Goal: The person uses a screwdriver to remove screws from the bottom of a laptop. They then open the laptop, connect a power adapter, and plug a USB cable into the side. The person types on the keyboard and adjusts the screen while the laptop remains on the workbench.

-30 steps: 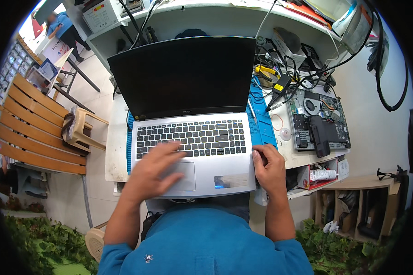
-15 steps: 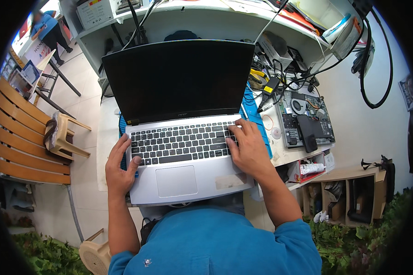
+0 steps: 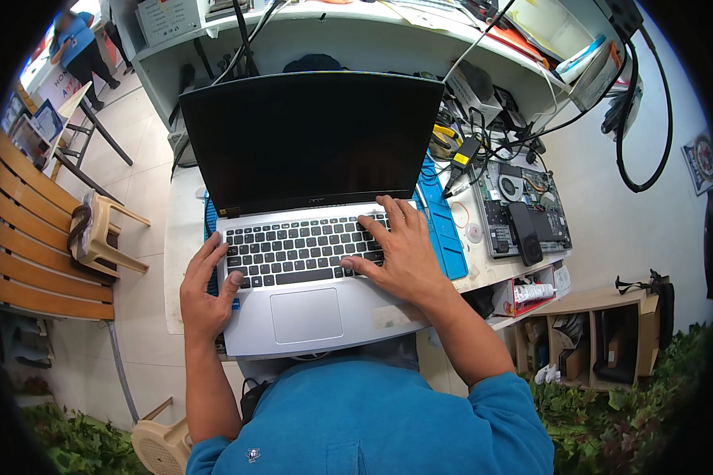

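Pressing keys on an open laptop (image 3: 309, 237) with both hands.

Head view: the laptop sits on a blue mat (image 3: 444, 229) on the table (image 3: 184, 261), directly in front of the person, lid upright and screen dark. The left hand (image 3: 206, 293) grips the left edge of the base, fingers loosely spread and thumb resting on the lowest key row. The right hand (image 3: 400, 249) lies flat and wide over the right half of the keyboard, holding nothing. An opened second laptop (image 3: 523, 210) with a phone (image 3: 525, 233) lying on it sits just right of the mat. Judged step: a key or power check on a unit showing no display; any further press calls for light, single-finger contact while the left hand steadies the base.
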### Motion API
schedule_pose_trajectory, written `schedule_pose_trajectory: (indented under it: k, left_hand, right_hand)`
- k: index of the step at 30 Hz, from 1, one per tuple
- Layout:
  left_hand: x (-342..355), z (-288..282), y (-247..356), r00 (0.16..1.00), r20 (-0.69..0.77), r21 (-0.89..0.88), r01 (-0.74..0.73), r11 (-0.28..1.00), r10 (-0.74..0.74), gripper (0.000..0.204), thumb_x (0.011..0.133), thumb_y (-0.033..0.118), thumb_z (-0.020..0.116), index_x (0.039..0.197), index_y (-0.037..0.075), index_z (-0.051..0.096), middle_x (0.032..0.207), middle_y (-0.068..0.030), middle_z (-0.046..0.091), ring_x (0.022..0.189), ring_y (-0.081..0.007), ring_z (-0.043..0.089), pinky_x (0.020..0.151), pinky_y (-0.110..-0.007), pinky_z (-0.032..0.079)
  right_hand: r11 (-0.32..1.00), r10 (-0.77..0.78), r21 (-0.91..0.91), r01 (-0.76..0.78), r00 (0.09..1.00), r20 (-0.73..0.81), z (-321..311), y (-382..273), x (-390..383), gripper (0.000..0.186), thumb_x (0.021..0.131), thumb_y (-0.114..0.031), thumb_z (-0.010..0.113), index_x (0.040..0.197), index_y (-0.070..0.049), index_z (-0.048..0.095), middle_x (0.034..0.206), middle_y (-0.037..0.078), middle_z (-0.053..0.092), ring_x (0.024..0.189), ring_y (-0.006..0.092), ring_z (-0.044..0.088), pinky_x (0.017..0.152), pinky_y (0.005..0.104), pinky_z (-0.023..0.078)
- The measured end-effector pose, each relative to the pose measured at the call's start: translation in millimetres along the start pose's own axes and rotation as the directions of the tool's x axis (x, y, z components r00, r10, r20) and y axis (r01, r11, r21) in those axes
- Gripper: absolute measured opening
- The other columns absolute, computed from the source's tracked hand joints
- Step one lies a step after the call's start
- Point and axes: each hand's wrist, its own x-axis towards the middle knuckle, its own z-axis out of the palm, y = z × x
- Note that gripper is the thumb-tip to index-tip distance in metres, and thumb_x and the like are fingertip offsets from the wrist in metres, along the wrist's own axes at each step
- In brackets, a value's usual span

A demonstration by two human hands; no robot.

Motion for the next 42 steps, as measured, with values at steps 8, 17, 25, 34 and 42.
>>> schedule_pose_trajectory:
  k: [8, 17, 25, 34, 42]
  left_hand:
    - [-0.6, -0.3, -1.4, 1.000, -0.005, -0.009, -0.011, 1.000, 0.010, 0.058, 0.097, 0.045, 0.084, 0.135, 0.001, 0.077, 0.153, -0.0202, 0.068, 0.143, -0.0391, 0.064, 0.118, -0.049, 0.052]
    - [-1.5, -1.0, -1.5, 1.000, 0.011, 0.007, -0.011, 1.000, 0.011, 0.051, 0.099, 0.039, 0.082, 0.136, 0.004, 0.077, 0.154, -0.0190, 0.068, 0.144, -0.0382, 0.064, 0.121, -0.049, 0.050]
    - [-3.6, -5.2, 4.5, 0.994, 0.058, 0.042, -0.094, 0.995, 0.092, 0.055, 0.096, 0.031, 0.085, 0.142, 0.003, 0.073, 0.161, -0.0207, 0.061, 0.149, -0.0394, 0.058, 0.123, -0.048, 0.048]
    - [-30.8, -10.9, 9.3, 0.987, 0.160, 0.125, -0.023, 0.992, 0.002, 0.089, 0.088, 0.044, 0.087, 0.163, 0.008, 0.055, 0.171, -0.0200, 0.050, 0.157, -0.0396, 0.050, 0.128, -0.048, 0.042]
    - [-24.6, -5.1, 16.6, 0.983, 0.180, 0.170, -0.015, 0.985, -0.017, 0.107, 0.083, 0.043, 0.091, 0.170, 0.006, 0.042, 0.175, -0.0225, 0.042, 0.159, -0.0414, 0.046, 0.129, -0.049, 0.041]
  right_hand:
    - [0.999, -0.021, -0.024, 0.021, 1.000, 0.000, 4.2, -4.4, 5.9, 0.084, 0.092, -0.079, 0.071, 0.142, -0.012, 0.074, 0.164, 0.028, 0.047, 0.154, 0.0474, 0.038, 0.127, 0.0622, 0.029]
    - [0.999, -0.043, 0.009, 0.042, 0.995, 0.092, 2.0, -9.9, 14.5, 0.088, 0.092, -0.082, 0.068, 0.143, -0.011, 0.074, 0.166, 0.027, 0.047, 0.159, 0.0479, 0.034, 0.130, 0.0675, 0.025]
    - [0.988, -0.045, 0.150, 0.040, 0.999, 0.028, -2.7, -10.7, 4.4, 0.085, 0.097, -0.059, 0.077, 0.153, 0.003, 0.059, 0.160, 0.028, 0.051, 0.156, 0.0463, 0.041, 0.131, 0.0603, 0.028]
    - [0.984, 0.115, 0.140, -0.109, 0.993, -0.034, -9.1, 16.8, -68.9, 0.092, 0.095, -0.040, 0.083, 0.162, 0.010, 0.043, 0.167, 0.034, 0.043, 0.159, 0.0490, 0.039, 0.133, 0.0585, 0.026]
    - [0.966, 0.158, 0.211, -0.151, 0.987, -0.017, 8.0, 37.7, -84.0, 0.106, 0.099, -0.054, 0.076, 0.165, 0.015, 0.032, 0.169, 0.042, 0.036, 0.162, 0.0524, 0.033, 0.136, 0.0598, 0.017]
